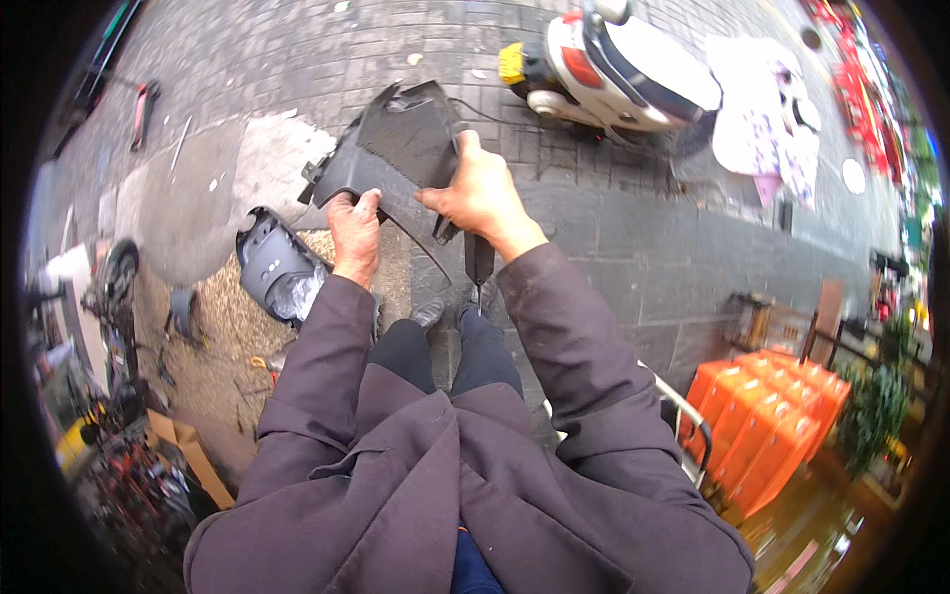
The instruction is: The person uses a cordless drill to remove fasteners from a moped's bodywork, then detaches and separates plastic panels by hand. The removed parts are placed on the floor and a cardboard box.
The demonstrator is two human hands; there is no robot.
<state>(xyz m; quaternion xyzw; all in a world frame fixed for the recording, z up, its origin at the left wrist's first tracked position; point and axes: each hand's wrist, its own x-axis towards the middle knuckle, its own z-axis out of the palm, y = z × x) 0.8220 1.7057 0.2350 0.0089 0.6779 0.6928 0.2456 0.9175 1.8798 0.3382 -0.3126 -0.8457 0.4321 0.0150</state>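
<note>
A black moulded plastic panel (396, 148) is held up in front of me, above the pavement. My left hand (354, 236) grips its near left edge, thumb and fingers pressed together. On the right side my right hand (485, 196) is closed round the panel, its thumb pointing left across the near edge. A dark strip or cable hangs from the panel toward my shoes (427, 314). What the fingers do under the panel is hidden. Left of my left forearm, a dark grey scooter body cover (272, 265) lies on the ground with clear plastic wrap on it.
A white scooter (614, 74) stands at the far right, beside a light patterned cover (757, 139). Orange crates (762, 421) are at the right. At the left lie a small dark curved part (182, 314), a cardboard box (188, 457) and piled parts (134, 495).
</note>
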